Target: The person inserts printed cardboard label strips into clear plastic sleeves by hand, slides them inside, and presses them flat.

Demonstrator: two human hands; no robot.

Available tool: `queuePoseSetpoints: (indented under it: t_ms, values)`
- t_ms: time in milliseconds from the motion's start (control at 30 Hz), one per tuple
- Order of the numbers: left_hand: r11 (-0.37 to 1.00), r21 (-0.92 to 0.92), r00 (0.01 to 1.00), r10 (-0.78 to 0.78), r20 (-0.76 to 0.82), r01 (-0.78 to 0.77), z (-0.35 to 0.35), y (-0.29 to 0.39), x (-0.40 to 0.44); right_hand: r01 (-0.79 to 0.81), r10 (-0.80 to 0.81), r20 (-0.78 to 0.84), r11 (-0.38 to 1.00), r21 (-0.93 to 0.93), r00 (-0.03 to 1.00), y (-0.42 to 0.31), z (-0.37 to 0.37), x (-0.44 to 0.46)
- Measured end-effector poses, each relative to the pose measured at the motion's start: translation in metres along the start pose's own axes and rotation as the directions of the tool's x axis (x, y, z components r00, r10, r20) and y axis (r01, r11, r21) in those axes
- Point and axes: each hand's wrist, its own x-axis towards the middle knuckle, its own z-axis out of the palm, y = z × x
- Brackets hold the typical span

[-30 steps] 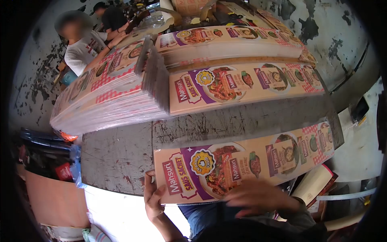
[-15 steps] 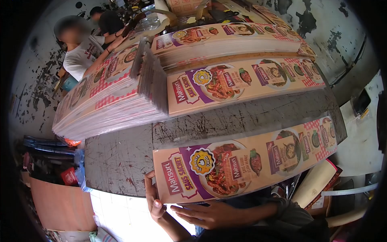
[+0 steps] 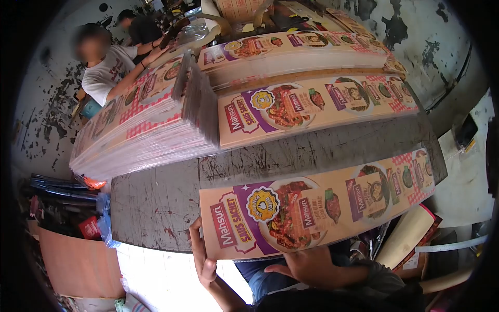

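A long printed sheet (image 3: 338,200) with food pictures lies at the near edge of the dark scratched table (image 3: 156,208), its lower edge overhanging. My left hand (image 3: 204,257) grips its lower left corner, fingers at the left side and thumb near the front edge. Below the middle of the sheet is my right hand (image 3: 309,266), its thumb pointing left and its other fingers hidden under the sheet. Farther back lies a low stack of the same sheets (image 3: 317,104). A tall stack in clear plastic (image 3: 150,130) stands at the left.
Another thick stack (image 3: 296,57) lies at the back of the table. Two people, one in a white shirt (image 3: 106,73) and one in a dark shirt (image 3: 143,28), are at the back left. A rolled sheet (image 3: 408,239) and a brown board (image 3: 78,262) stand below the table.
My right hand has moved from over the sheet's front edge to below it, then rightward with its fingers under the sheet. The clear film seen along the sheet's far edge no longer shows.
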Motion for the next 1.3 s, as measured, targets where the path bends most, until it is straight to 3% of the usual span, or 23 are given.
queuePoseSetpoints:
  t_ms: [67, 133, 167, 233, 267, 333, 400, 467, 567, 633, 733, 833, 867, 967, 1000, 1033, 1067, 1100, 1200, 1267, 1300]
  values:
    - [0.976, 0.202, 0.992, -0.066, -0.105, 0.086, 0.004, 0.003, 0.002, 0.020, -0.024, -0.108, 0.999, -0.038, 0.994, 0.009, -0.003, -0.001]
    - [0.969, 0.204, 0.984, -0.109, -0.139, 0.137, 0.012, 0.007, 0.001, -0.243, 0.256, 0.255, 0.967, -0.081, 0.933, 0.012, -0.019, -0.003]
    - [0.959, 0.205, 0.970, -0.155, -0.186, 0.193, 0.015, 0.008, 0.001, -0.247, 0.260, 0.250, 0.965, -0.084, 0.933, 0.016, -0.024, -0.005]
    - [0.961, 0.228, 0.978, -0.120, -0.172, 0.158, 0.020, 0.006, 0.002, -0.383, 0.376, 0.121, 0.922, 0.048, 0.919, 0.028, -0.034, -0.009]
    - [0.960, 0.250, 0.984, -0.085, -0.159, 0.123, 0.022, 0.006, 0.001, -0.387, 0.379, 0.128, 0.921, 0.048, 0.916, 0.037, -0.037, -0.013]
    - [0.939, 0.300, 0.979, -0.125, -0.160, 0.169, 0.024, 0.013, 0.003, -0.348, 0.349, -0.056, 0.937, 0.027, 0.935, 0.058, -0.039, -0.020]
    - [0.911, 0.348, 0.971, -0.178, -0.159, 0.223, 0.026, 0.014, 0.003, -0.370, 0.366, -0.089, 0.929, -0.031, 0.926, 0.071, -0.047, -0.027]
    - [0.924, 0.368, 0.991, -0.069, -0.114, 0.107, 0.025, 0.012, 0.004, -0.382, 0.371, -0.128, 0.921, -0.079, 0.920, 0.083, -0.053, -0.030]
    - [0.920, 0.370, 0.989, -0.086, -0.122, 0.126, 0.020, 0.009, 0.004, -0.381, 0.362, -0.132, 0.905, -0.186, 0.923, 0.106, -0.057, -0.037]
    - [0.921, 0.364, 0.987, -0.092, -0.134, 0.135, 0.019, 0.010, 0.005, -0.500, 0.574, -0.322, 0.817, 0.287, 0.753, 0.135, -0.049, -0.050]
    - [0.906, 0.409, 0.991, -0.066, -0.117, 0.109, 0.017, 0.010, 0.005, -0.542, 0.630, -0.341, 0.776, 0.322, 0.698, 0.171, -0.054, -0.073]
    - [0.930, 0.342, 0.985, -0.088, -0.146, 0.134, 0.016, 0.009, 0.007, -0.597, 0.703, -0.364, 0.711, 0.372, 0.610, 0.212, -0.059, -0.101]
    - [0.929, 0.345, 0.988, -0.101, -0.120, 0.136, 0.014, 0.009, 0.005, -0.595, 0.701, -0.363, 0.713, 0.371, 0.614, 0.232, -0.058, -0.115]
    - [0.934, 0.330, 0.987, -0.102, -0.122, 0.138, 0.013, 0.008, 0.006, -0.590, 0.573, -0.401, 0.802, 0.095, 0.714, 0.292, -0.059, -0.153]
    - [0.940, 0.310, 0.984, -0.103, -0.147, 0.145, 0.013, 0.007, 0.006, -0.262, 0.696, -0.419, 0.649, 0.714, 0.583, 0.303, -0.066, -0.159]
    - [0.955, 0.272, 0.984, -0.075, -0.164, 0.118, 0.011, 0.005, 0.007, 0.249, 0.811, -0.310, 0.209, 0.946, 0.496, 0.313, -0.069, -0.167]
    - [0.956, 0.270, 0.983, -0.073, -0.166, 0.116, 0.010, 0.006, 0.007, 0.250, 0.809, -0.313, 0.211, 0.945, 0.499, 0.311, -0.075, -0.167]
    - [0.934, 0.329, 0.985, -0.099, -0.139, 0.140, 0.008, 0.007, 0.008, 0.369, 0.808, -0.279, 0.083, 0.926, 0.519, 0.308, -0.084, -0.167]
    - [0.910, 0.373, 0.983, -0.150, -0.109, 0.181, 0.011, 0.007, 0.007, 0.443, 0.771, -0.259, -0.034, 0.896, 0.582, 0.307, -0.095, -0.167]
    - [0.911, 0.362, 0.980, -0.166, -0.110, 0.195, 0.012, 0.010, 0.007, 0.467, 0.925, -0.285, 0.142, 0.873, 0.251, 0.284, -0.107, -0.147]
    - [0.944, 0.297, 0.989, -0.148, -0.005, 0.143, 0.010, 0.012, 0.008, 0.469, 0.924, -0.285, 0.141, 0.872, 0.253, 0.264, -0.116, -0.126]
